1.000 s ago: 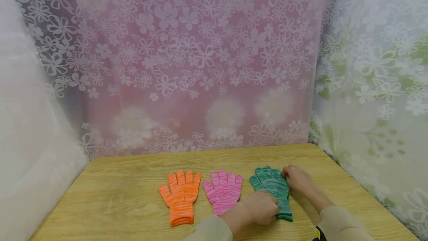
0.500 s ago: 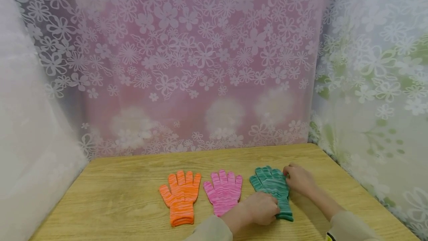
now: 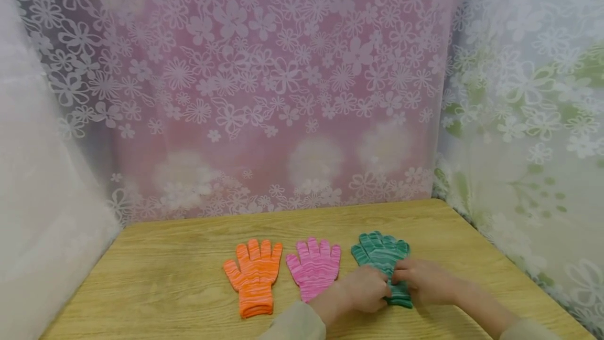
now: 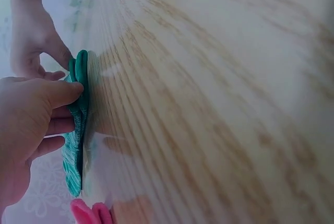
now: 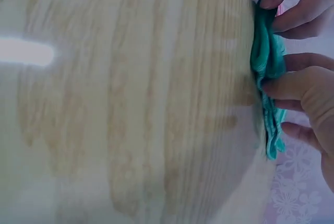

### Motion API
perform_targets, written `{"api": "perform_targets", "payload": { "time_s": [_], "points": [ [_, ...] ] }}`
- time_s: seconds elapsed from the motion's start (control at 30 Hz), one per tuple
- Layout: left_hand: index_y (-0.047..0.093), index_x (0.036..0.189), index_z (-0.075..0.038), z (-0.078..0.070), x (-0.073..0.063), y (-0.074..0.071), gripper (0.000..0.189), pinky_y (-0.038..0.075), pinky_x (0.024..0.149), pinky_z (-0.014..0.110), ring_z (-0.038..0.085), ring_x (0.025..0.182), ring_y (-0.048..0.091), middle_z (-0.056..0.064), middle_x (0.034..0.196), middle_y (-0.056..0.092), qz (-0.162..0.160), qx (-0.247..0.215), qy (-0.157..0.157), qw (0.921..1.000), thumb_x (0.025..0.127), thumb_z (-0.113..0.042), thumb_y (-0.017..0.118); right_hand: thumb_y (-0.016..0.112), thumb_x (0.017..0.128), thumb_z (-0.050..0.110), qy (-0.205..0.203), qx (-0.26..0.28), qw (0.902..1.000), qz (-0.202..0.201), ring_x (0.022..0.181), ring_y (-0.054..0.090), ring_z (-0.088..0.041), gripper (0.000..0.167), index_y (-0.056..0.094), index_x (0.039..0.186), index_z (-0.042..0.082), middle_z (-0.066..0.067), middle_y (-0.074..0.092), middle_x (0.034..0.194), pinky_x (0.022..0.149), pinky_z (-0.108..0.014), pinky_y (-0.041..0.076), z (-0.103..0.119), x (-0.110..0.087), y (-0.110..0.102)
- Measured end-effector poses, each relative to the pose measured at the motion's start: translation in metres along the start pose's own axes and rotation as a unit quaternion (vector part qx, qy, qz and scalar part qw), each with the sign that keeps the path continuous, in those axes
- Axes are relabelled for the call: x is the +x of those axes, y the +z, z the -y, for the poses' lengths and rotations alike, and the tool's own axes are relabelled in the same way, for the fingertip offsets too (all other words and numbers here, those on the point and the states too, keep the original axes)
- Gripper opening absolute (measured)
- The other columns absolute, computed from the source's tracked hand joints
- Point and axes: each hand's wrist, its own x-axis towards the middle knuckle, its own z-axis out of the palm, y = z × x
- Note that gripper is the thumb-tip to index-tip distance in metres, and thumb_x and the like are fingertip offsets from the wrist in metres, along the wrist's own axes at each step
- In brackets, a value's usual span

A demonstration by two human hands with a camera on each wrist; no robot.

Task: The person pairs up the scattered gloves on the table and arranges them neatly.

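Observation:
A green knitted glove with pale streaks (image 3: 379,251) lies flat at the right of the row, fingers pointing away from me. My left hand (image 3: 363,290) pinches its left edge near the wrist part. On the opposite edge, my right hand (image 3: 427,279) holds the glove with thumb and fingers, close to the left hand. The left wrist view shows the doubled green cuff (image 4: 81,67) between both thumbs. In the right wrist view, the right thumb lies against the glove's side (image 5: 269,51). Part of the glove's palm is hidden under the fingers.
A pink glove (image 3: 313,266) lies left of the green one, its cuff covered by my left forearm. Farther left is an orange glove (image 3: 257,272). All lie on a wood-grain table (image 3: 165,272), with flower-patterned curtains (image 3: 283,93) behind and at the sides.
My right hand has moved from the green glove's outer finger down towards its wrist part, beside my left hand. The left hand stays nearly in place. The view has shifted slightly.

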Motion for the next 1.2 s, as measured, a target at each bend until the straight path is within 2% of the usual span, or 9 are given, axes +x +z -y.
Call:
{"api": "perform_targets", "payload": {
  "time_s": [0.1,0.23,0.37,0.43,0.67,0.77,0.87,0.97,1.2],
  "points": [
    [0.071,0.087,-0.029,0.001,0.001,0.000,0.008,0.040,0.067,0.013,-0.002,0.072,0.052,-0.015,0.078,0.056,0.002,-0.005,0.001,1.0000,0.084,-0.032,0.066,0.065,0.058,-0.011,-0.023,-0.023,0.9990,-0.032,0.072,0.054,-0.004,0.044,0.067,0.092,0.017,0.007,0.058,0.085,0.059,-0.015,0.042,0.000,-0.003,0.004],
    [0.070,0.082,-0.028,0.002,0.001,0.001,0.005,0.038,0.063,0.013,-0.002,0.067,0.049,-0.014,0.075,0.053,0.006,-0.013,0.004,0.9999,0.084,-0.030,0.066,0.073,0.067,-0.003,-0.042,-0.047,0.9967,-0.051,0.074,0.057,-0.004,0.033,0.068,0.092,0.017,0.007,0.061,0.087,0.061,-0.014,0.043,0.000,-0.006,0.005],
    [0.070,0.084,-0.027,0.002,0.001,0.000,0.005,0.038,0.065,0.013,-0.001,0.069,0.049,-0.013,0.077,0.053,0.017,-0.024,0.000,0.9996,0.084,-0.030,0.066,0.066,0.084,0.008,-0.044,-0.041,0.9962,-0.062,0.076,0.058,-0.005,0.012,0.067,0.093,0.017,0.007,0.062,0.088,0.063,-0.014,0.044,0.001,-0.007,0.005],
    [0.071,0.087,-0.028,0.002,0.001,0.000,0.006,0.038,0.067,0.013,-0.001,0.072,0.050,-0.013,0.079,0.054,0.021,-0.027,-0.003,0.9994,0.084,-0.030,0.066,0.061,0.089,0.010,-0.043,-0.032,0.9965,-0.064,0.076,0.059,-0.004,0.010,0.067,0.093,0.016,0.007,0.062,0.088,0.063,-0.015,0.044,0.002,-0.007,0.004],
    [0.071,0.091,-0.026,0.001,0.002,0.001,0.008,0.039,0.069,0.013,0.000,0.074,0.052,-0.013,0.080,0.055,0.023,-0.038,-0.007,0.9990,0.085,-0.030,0.066,0.067,0.075,0.003,-0.034,-0.028,0.9985,-0.032,0.079,0.060,-0.006,0.020,0.068,0.092,0.015,0.004,0.063,0.092,0.063,-0.017,0.045,0.006,-0.010,0.000],
    [0.070,0.090,-0.026,0.002,0.003,0.001,0.008,0.040,0.069,0.013,0.000,0.074,0.052,-0.013,0.080,0.055,0.025,-0.028,-0.010,0.9993,0.084,-0.030,0.066,0.068,0.079,0.016,-0.012,-0.034,0.9993,-0.012,0.082,0.060,-0.009,0.013,0.069,0.092,0.014,0.001,0.063,0.096,0.063,-0.020,0.046,0.008,-0.011,-0.002],
    [0.069,0.089,-0.027,0.003,0.004,0.002,0.008,0.040,0.068,0.014,0.000,0.073,0.052,-0.013,0.080,0.055,0.023,-0.013,-0.013,0.9996,0.084,-0.032,0.066,0.068,0.083,0.032,-0.001,-0.043,0.9991,-0.008,0.081,0.058,-0.007,0.020,0.068,0.094,0.015,0.004,0.062,0.095,0.062,-0.020,0.045,0.010,-0.011,-0.003],
    [0.069,0.089,-0.028,0.003,0.004,0.002,0.007,0.039,0.067,0.014,0.000,0.071,0.050,-0.013,0.079,0.053,0.024,-0.013,-0.012,0.9996,0.084,-0.032,0.065,0.071,0.078,0.038,-0.005,-0.061,0.9980,-0.012,0.074,0.054,-0.002,0.024,0.063,0.092,0.020,0.009,0.060,0.090,0.058,-0.016,0.041,0.012,-0.010,-0.002],
    [0.068,0.085,-0.026,0.000,0.002,-0.001,0.005,0.038,0.063,0.014,0.001,0.066,0.047,-0.013,0.075,0.051,0.027,-0.032,-0.010,0.9991,0.084,-0.031,0.065,0.078,0.061,0.019,-0.054,-0.109,0.9921,-0.029,0.070,0.051,-0.002,0.029,0.056,0.080,0.021,0.007,0.059,0.089,0.054,-0.014,0.037,0.017,-0.008,0.002]
  ]
}}
